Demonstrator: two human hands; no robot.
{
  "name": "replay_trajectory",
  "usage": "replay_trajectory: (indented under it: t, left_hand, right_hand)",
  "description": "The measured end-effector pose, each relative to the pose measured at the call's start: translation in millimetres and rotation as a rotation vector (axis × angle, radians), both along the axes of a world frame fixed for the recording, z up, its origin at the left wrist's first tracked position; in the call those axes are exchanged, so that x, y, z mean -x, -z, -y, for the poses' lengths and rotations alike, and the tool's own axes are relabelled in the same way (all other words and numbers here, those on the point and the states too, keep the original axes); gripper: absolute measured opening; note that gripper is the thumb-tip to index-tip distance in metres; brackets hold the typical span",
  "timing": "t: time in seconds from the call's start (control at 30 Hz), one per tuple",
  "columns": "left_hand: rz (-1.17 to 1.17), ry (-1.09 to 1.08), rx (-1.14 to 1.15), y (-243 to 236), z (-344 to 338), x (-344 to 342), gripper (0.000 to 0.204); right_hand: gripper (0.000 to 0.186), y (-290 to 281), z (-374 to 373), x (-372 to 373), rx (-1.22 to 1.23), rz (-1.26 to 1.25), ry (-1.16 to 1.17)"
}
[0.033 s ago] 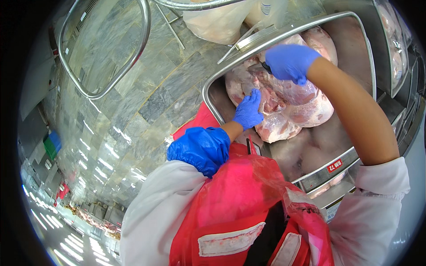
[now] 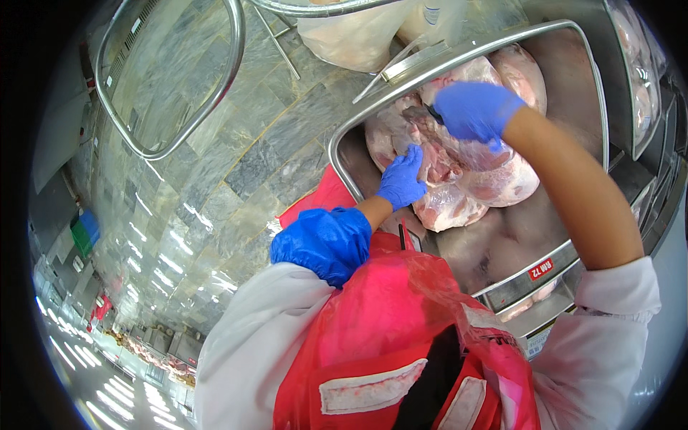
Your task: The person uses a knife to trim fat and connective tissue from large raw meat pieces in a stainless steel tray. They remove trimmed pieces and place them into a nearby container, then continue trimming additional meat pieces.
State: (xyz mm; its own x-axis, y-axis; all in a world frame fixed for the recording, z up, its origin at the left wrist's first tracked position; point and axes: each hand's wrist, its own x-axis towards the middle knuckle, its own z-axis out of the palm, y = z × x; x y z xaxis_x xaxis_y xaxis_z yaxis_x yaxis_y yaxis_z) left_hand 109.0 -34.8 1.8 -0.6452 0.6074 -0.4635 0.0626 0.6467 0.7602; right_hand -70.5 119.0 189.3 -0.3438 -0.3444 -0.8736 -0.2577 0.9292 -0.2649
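Several large pieces of raw meat (image 2: pixel 494 188), pale with fat and pink, lie together in a deep metal tub (image 2: pixel 494 247). My left hand (image 2: pixel 403 179), in a blue glove, rests on the near left side of the meat with its fingers stretched out against it. Above the far part of the pile, my right hand (image 2: pixel 476 111), gloved in blue too, is closed around a dark handle (image 2: pixel 433 113), apparently a knife's. Grey shows beside that handle at the meat, but I cannot make out the blade clearly. The fingers of this hand are mostly hidden by its back.
Another metal tub (image 2: pixel 622 86) with bagged meat stands at the right. Beyond the far rim are large filled plastic bags (image 2: pixel 351 39). A bent metal rail (image 2: pixel 233 64) rises over the tiled floor (image 2: pixel 215 165) at the left. My red apron (image 2: pixel 401 301) is close to the tub's near side.
My right hand has shifted slightly to the right and toward me, with the dark handle still in it. My left hand stays at nearly the same place on the meat.
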Motion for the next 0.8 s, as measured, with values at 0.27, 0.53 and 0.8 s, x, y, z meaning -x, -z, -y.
replay_trajectory:
  t: [0.27, 0.53, 0.8]
  left_hand:
    - [-0.478, -0.28, 0.324, 6, -20, 84, 0.05]
    - [-0.16, 0.082, 0.523, 47, -31, 130, 0.033]
    - [-0.183, -0.024, 0.497, 61, -24, 125, 0.028]
  right_hand:
    - [0.045, 1, -37, -121, 0.134, -0.2, 0.363]
    - [0.069, 13, -47, -186, 0.181, -0.278, 0.562]
    - [0.078, 3, -59, -174, 0.055, -0.147, 0.562]
